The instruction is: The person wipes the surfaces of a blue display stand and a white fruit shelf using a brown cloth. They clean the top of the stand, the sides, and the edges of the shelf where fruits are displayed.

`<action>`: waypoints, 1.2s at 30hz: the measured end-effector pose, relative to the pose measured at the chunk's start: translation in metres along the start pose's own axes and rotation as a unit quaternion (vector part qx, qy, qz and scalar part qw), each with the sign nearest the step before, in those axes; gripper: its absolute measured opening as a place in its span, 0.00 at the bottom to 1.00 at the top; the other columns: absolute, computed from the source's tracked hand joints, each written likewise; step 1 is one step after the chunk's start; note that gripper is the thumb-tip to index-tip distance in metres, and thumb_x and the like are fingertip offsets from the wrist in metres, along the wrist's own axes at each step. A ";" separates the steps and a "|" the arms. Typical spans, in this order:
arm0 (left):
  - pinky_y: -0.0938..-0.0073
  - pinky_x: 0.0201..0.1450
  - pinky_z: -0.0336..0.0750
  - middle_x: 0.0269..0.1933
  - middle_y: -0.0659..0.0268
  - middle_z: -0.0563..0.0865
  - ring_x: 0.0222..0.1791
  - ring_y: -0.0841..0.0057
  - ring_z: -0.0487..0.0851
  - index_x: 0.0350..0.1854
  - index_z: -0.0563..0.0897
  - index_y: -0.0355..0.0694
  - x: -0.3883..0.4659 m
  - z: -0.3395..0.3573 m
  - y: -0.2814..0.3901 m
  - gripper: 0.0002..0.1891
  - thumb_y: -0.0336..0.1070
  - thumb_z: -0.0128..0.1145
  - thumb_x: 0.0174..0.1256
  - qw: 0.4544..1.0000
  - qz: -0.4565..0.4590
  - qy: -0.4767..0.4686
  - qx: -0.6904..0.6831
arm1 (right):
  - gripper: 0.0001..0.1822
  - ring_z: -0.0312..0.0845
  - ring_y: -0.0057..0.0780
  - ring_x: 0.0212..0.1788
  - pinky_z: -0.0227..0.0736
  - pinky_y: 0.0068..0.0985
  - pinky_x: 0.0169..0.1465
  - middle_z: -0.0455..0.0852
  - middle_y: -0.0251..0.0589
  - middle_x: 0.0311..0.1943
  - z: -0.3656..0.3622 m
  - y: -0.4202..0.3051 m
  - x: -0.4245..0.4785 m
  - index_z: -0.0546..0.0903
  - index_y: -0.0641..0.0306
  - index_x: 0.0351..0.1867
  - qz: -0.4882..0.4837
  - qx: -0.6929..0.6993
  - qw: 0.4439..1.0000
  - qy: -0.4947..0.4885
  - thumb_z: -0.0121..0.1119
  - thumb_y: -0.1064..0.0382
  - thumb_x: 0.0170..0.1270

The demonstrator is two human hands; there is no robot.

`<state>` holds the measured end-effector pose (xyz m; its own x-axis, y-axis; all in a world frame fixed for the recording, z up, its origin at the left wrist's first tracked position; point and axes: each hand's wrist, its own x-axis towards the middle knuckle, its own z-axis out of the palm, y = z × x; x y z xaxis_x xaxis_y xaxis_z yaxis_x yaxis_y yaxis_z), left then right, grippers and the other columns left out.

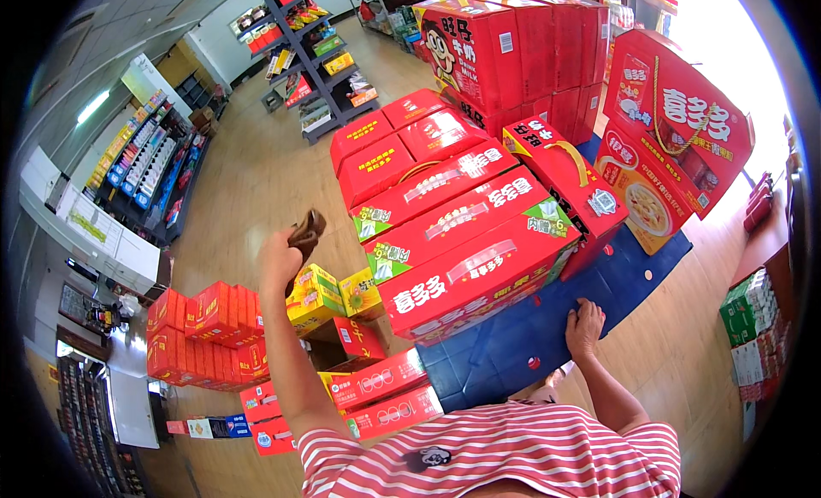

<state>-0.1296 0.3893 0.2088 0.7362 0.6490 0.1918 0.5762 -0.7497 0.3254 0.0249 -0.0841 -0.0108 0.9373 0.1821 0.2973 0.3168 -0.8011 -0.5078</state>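
My left hand (280, 262) is raised over the floor at the left, closed around a brown cloth (308, 232). Fingers of my right hand (585, 326) rest on the near edge of a blue covered table (494, 353). Between the hands, several red gift cartons (471, 254) with flat plastic handles stand side by side on the blue cover. Behind them lie more red cartons (378, 154) with yellow print. A red milk carton (567, 177) with a yellow handle stands to their right.
Tall red milk cartons (474, 55) are stacked at the back. A red gift box with a rope handle (680, 122) leans at the right. Red boxes (205, 337) and yellow cartons (317, 299) stand low on the left. A shelf rack (314, 68) rises beyond the wooden floor (224, 177).
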 end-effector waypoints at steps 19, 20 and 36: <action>0.67 0.42 0.69 0.39 0.61 0.77 0.38 0.60 0.72 0.42 0.76 0.37 -0.045 0.045 0.126 0.21 0.22 0.53 0.38 0.946 0.319 0.059 -0.008 | 0.10 0.69 0.41 0.40 0.60 0.35 0.45 0.75 0.44 0.33 -0.001 -0.002 -0.001 0.73 0.64 0.37 -0.024 0.008 0.999 0.040 0.49 0.64 0.55; 0.67 0.42 0.69 0.39 0.61 0.77 0.39 0.60 0.72 0.42 0.76 0.37 -0.053 0.040 0.128 0.21 0.22 0.53 0.38 0.947 0.318 0.039 -0.024 | 0.10 0.69 0.41 0.40 0.61 0.35 0.45 0.75 0.44 0.33 -0.001 -0.002 0.000 0.73 0.64 0.37 -0.019 0.004 0.999 0.037 0.49 0.64 0.55; 0.71 0.46 0.71 0.41 0.55 0.79 0.43 0.62 0.77 0.45 0.76 0.34 -0.094 -0.016 0.144 0.26 0.17 0.51 0.35 0.881 0.354 -0.156 -0.272 | 0.09 0.69 0.42 0.40 0.61 0.35 0.46 0.76 0.45 0.33 0.000 0.002 0.000 0.73 0.65 0.36 -0.017 0.001 0.999 0.030 0.49 0.65 0.54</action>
<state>-0.1218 0.2220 0.2525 0.9536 -0.0861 0.2885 -0.2586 -0.7250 0.6384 0.0256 -0.0853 -0.0117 0.9154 0.1753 0.3622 0.3491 -0.7939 -0.4979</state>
